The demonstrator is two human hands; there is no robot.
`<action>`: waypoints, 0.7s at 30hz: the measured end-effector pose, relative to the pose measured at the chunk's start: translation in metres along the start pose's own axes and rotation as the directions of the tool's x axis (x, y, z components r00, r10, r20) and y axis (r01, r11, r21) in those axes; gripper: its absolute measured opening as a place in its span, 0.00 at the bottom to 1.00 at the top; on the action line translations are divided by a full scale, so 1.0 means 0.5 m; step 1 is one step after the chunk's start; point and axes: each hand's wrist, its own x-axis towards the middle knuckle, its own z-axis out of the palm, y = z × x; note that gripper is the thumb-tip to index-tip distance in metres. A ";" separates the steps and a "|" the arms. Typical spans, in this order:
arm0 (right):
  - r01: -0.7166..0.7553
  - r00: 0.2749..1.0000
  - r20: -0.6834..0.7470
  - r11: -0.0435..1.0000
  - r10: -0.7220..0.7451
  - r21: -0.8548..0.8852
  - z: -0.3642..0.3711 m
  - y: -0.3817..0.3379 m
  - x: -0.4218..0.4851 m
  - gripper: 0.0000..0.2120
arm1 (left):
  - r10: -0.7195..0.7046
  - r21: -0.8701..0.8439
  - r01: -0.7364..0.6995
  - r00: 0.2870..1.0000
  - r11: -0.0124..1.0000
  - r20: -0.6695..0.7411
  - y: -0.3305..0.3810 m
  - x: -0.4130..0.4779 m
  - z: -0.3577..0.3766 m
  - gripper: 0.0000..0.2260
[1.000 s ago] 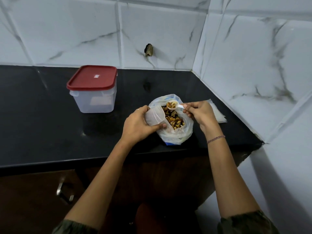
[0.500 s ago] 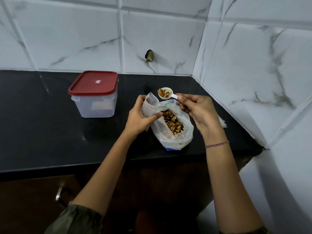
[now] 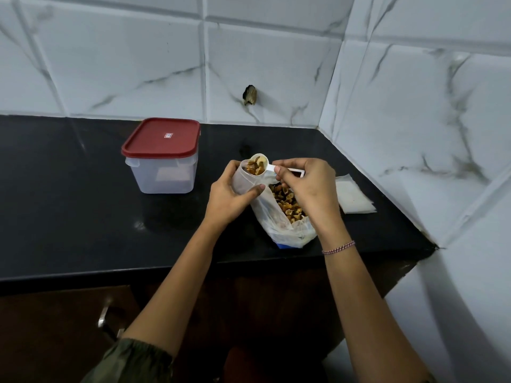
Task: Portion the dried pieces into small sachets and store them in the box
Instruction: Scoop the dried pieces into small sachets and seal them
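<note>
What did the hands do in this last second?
The right hand lifted the loaded white spoon out of the plastic bag to the mouth of the sachet, which the left hand raised. The bag and closed red-lidded box stayed put.

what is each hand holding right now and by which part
The left hand grips the sachet around its side, just below its open mouth. The right hand pinches the spoon by its handle.

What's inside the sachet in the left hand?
Dried pieces show at its mouth, at the tipped white spoon. The left hand and the cloudy sachet wall hide anything lower.
</note>
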 end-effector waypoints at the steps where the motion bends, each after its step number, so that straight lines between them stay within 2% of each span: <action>1: 0.031 1.000 -0.006 0.999 -0.031 -0.040 0.002 -0.004 -0.004 0.07 | -0.003 -0.004 0.003 1.000 1.000 -0.003 0.001 -0.001 0.000 0.18; 6: 0.143 0.988 -0.027 0.965 -0.153 -0.221 0.026 -0.011 -0.019 0.10 | -0.037 -0.033 0.037 0.999 0.999 0.002 -0.001 -0.002 0.001 0.18; 10: 0.237 0.963 -0.054 0.925 -0.264 -0.295 0.042 -0.006 -0.026 0.09 | -0.060 -0.065 0.063 0.997 0.996 0.044 0.000 -0.002 -0.001 0.20; 16: 0.423 0.866 -0.084 0.813 -0.492 -0.401 0.049 0.019 -0.035 0.06 | -0.036 -0.082 0.041 0.998 0.996 0.056 0.000 -0.004 -0.003 0.22; 18: 0.427 0.865 -0.096 0.824 -0.492 -0.373 0.048 0.023 -0.035 0.06 | -0.033 -0.087 0.038 0.998 0.996 0.060 -0.002 -0.003 -0.004 0.23; 21: 0.310 0.929 -0.148 0.931 -0.340 -0.194 0.038 0.018 -0.030 0.06 | -0.042 -0.092 0.048 0.997 0.995 0.066 -0.002 -0.003 -0.005 0.22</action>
